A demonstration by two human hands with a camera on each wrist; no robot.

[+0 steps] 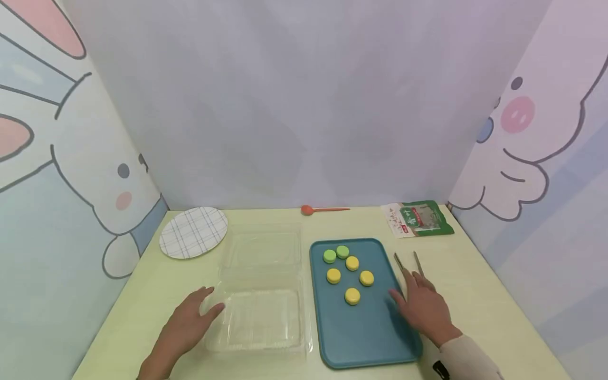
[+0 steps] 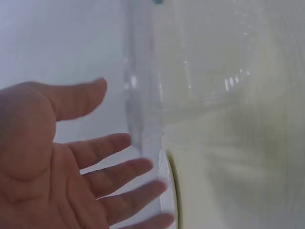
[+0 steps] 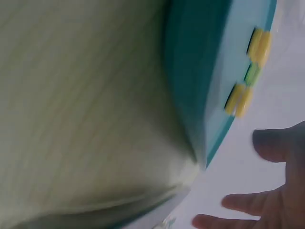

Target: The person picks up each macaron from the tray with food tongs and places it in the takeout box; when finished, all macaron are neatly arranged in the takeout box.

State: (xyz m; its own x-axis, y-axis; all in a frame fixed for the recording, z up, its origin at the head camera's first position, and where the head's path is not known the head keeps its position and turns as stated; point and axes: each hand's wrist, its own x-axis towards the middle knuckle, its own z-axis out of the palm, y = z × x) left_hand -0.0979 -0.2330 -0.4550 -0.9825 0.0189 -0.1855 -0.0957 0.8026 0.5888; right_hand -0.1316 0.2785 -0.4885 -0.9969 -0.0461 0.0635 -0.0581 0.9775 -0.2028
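My left hand (image 1: 187, 319), thumb and fingers spread, is at the left side of a clear plastic clamshell box (image 1: 263, 316) whose lid lies folded back. The left wrist view shows nothing in its palm, with the box wall (image 2: 136, 95) close beyond the fingertips. On the right, my right hand (image 1: 424, 306) is over the right edge of a blue tray (image 1: 370, 338), fingers extended. Its fingers overlap metal tongs (image 1: 399, 261) in the head view, hiding their near part. Yellow macarons (image 1: 352, 296) and two green macarons (image 1: 330, 256) sit on the tray.
A checked oval plate (image 1: 193, 232) lies at the back left. Along the back edge are a red spoon (image 1: 307, 210) and, farther right, a green and white food packet (image 1: 420, 219). Walls with cartoon drawings (image 1: 518, 113) enclose the table's sides.
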